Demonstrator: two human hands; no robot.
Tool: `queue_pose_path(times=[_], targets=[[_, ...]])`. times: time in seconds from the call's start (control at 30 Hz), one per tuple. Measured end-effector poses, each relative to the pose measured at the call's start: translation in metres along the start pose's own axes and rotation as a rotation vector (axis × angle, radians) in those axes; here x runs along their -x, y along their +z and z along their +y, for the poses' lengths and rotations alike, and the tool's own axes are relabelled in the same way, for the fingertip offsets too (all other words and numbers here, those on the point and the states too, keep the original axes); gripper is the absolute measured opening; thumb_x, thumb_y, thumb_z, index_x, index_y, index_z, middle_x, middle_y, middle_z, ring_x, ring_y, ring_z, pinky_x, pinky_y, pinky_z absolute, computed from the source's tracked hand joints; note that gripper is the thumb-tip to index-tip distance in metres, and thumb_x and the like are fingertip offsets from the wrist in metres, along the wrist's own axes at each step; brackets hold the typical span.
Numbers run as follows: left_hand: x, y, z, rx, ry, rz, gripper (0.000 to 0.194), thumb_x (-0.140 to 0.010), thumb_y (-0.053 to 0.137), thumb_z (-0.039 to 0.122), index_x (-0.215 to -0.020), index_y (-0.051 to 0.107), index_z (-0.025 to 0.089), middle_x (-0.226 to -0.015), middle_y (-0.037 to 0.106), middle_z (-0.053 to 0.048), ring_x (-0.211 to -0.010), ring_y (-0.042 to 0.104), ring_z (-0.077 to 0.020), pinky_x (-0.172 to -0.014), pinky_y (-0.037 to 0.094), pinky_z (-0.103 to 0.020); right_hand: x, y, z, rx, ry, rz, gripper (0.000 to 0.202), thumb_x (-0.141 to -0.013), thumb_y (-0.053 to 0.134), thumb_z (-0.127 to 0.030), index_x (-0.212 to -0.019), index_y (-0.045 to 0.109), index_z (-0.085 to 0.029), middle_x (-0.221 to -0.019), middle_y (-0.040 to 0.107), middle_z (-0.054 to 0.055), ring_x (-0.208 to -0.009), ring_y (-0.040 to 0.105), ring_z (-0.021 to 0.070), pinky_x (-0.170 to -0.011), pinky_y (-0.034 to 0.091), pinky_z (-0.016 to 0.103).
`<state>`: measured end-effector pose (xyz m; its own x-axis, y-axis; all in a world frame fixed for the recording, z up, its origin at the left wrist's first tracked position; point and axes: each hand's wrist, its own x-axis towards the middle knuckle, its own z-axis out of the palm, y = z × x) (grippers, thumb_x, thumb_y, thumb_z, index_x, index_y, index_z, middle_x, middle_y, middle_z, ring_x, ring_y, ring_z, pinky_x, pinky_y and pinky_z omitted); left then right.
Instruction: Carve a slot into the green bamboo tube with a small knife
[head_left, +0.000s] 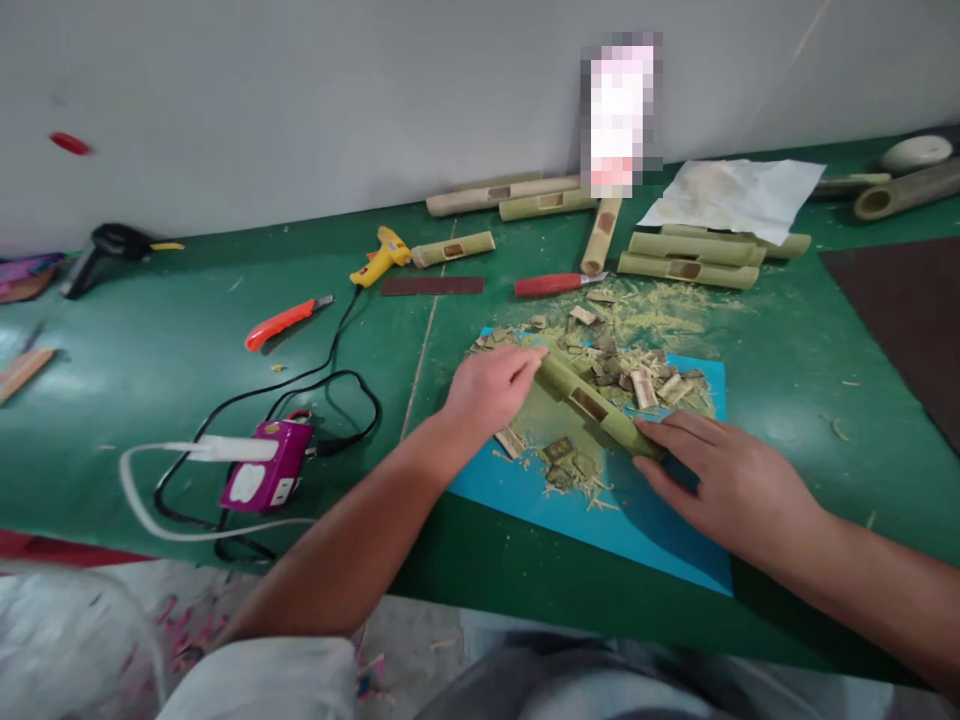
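Observation:
A green bamboo tube (619,425) with a rectangular opening cut in its side lies slantwise between my hands. My left hand (495,390) is closed around its far end, on the left. At the near end, on the right, my right hand (720,480) grips it between thumb and fingers. Beneath the tube is a blue sheet (660,545), strewn with bamboo chips (645,388), shavings and pale green dust. A red-handled knife (551,286) rests just behind the sheet, its blade pointing right.
Other cut bamboo tubes (690,270) lie at the back by the wall. To the left are a yellow glue gun (381,257), an orange utility knife (285,322) and a purple power block (266,465) with loose cords. A dark brown mat (900,320) covers the right side.

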<state>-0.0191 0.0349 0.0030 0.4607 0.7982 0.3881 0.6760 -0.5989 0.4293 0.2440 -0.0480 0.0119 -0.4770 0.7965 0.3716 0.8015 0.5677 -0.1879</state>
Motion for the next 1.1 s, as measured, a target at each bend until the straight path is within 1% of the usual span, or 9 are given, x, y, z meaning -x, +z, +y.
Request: queue_pose_path(times=[0.17,0.3,0.4,0.53,0.67,0.77,0.9,1.03,1.1], targets=[[-0.0024,0.0004,-0.0052,-0.014,0.016,-0.058,0.026,-0.098,0.050,0.024,-0.108,0.073,0.018,-0.093,0.077,-0.006,-0.079,0.072,-0.0153,-0.069,0.057,-0.024,-0.0006,-0.0009,-0.0003,-0.009,0.006,-0.003,0.028,-0.094,0.051,-0.032,-0.107,0.069,-0.016,-0.093,0.073,0.009,-0.073,0.069,0.0196,-0.061,0.055,0.032],[-0.0009,0.0013,-0.0028,-0.072,-0.020,0.007,0.027,-0.098,0.049,0.024,-0.105,0.074,0.017,-0.096,0.076,-0.007,-0.085,0.072,-0.0168,-0.075,0.057,-0.026,-0.0009,-0.0006,-0.0001,0.003,-0.006,0.010,0.029,-0.094,0.051,-0.032,-0.107,0.068,-0.013,-0.095,0.073,0.009,-0.073,0.069,0.0196,-0.062,0.056,0.032],[0.0006,0.0011,0.0008,-0.054,0.017,-0.084,0.028,-0.099,0.048,0.025,-0.113,0.072,0.018,-0.088,0.076,-0.006,-0.077,0.071,-0.0153,-0.068,0.056,-0.024,-0.0008,-0.0001,-0.0001,-0.006,-0.008,0.003,0.029,-0.095,0.051,-0.033,-0.108,0.067,-0.013,-0.096,0.073,0.009,-0.074,0.069,0.0195,-0.063,0.056,0.032],[-0.0007,-0.0010,-0.0014,-0.050,-0.008,0.008,0.026,-0.097,0.050,0.022,-0.108,0.073,0.017,-0.096,0.076,-0.008,-0.084,0.071,-0.0165,-0.074,0.057,-0.026,-0.0009,-0.0005,-0.0001,-0.008,-0.001,0.011,0.028,-0.094,0.051,-0.032,-0.107,0.068,-0.014,-0.095,0.073,0.010,-0.074,0.069,0.0199,-0.062,0.056,0.032],[-0.0013,0.0003,-0.0039,-0.029,0.012,-0.074,0.027,-0.099,0.049,0.025,-0.112,0.072,0.018,-0.094,0.076,-0.007,-0.081,0.071,-0.0156,-0.072,0.056,-0.025,-0.0015,-0.0016,-0.0002,-0.011,-0.010,0.008,0.028,-0.094,0.051,-0.032,-0.107,0.068,-0.014,-0.094,0.073,0.010,-0.072,0.069,0.0198,-0.061,0.056,0.033],[-0.0003,0.0038,-0.0029,-0.112,-0.015,-0.004,0.029,-0.100,0.046,0.025,-0.108,0.072,0.016,-0.092,0.074,-0.009,-0.082,0.070,-0.0174,-0.073,0.057,-0.027,-0.0009,-0.0014,-0.0005,0.025,-0.016,0.022,0.027,-0.095,0.050,-0.033,-0.106,0.068,-0.016,-0.094,0.073,0.009,-0.072,0.068,0.0188,-0.063,0.055,0.032],[0.0012,0.0060,-0.0002,-0.168,0.035,-0.070,0.031,-0.101,0.044,0.025,-0.116,0.070,0.016,-0.087,0.073,-0.008,-0.077,0.069,-0.0167,-0.070,0.056,-0.026,0.0010,-0.0002,-0.0009,0.036,-0.021,0.019,0.028,-0.096,0.049,-0.035,-0.107,0.067,-0.016,-0.094,0.072,0.008,-0.072,0.068,0.0180,-0.063,0.055,0.031],[0.0013,0.0031,0.0002,-0.150,-0.001,0.004,0.029,-0.100,0.046,0.024,-0.109,0.072,0.015,-0.089,0.074,-0.008,-0.081,0.070,-0.0172,-0.072,0.056,-0.026,0.0011,-0.0001,-0.0012,0.013,-0.021,0.011,0.029,-0.095,0.051,-0.033,-0.108,0.067,-0.013,-0.095,0.072,0.009,-0.073,0.068,0.0193,-0.063,0.056,0.033],[0.0020,0.0020,0.0012,-0.109,0.028,-0.039,0.030,-0.100,0.046,0.026,-0.112,0.071,0.015,-0.087,0.074,-0.007,-0.077,0.070,-0.0170,-0.069,0.056,-0.026,0.0005,-0.0005,-0.0015,0.003,-0.025,0.014,0.029,-0.095,0.051,-0.032,-0.108,0.067,-0.013,-0.095,0.072,0.009,-0.072,0.068,0.0195,-0.061,0.056,0.033]])
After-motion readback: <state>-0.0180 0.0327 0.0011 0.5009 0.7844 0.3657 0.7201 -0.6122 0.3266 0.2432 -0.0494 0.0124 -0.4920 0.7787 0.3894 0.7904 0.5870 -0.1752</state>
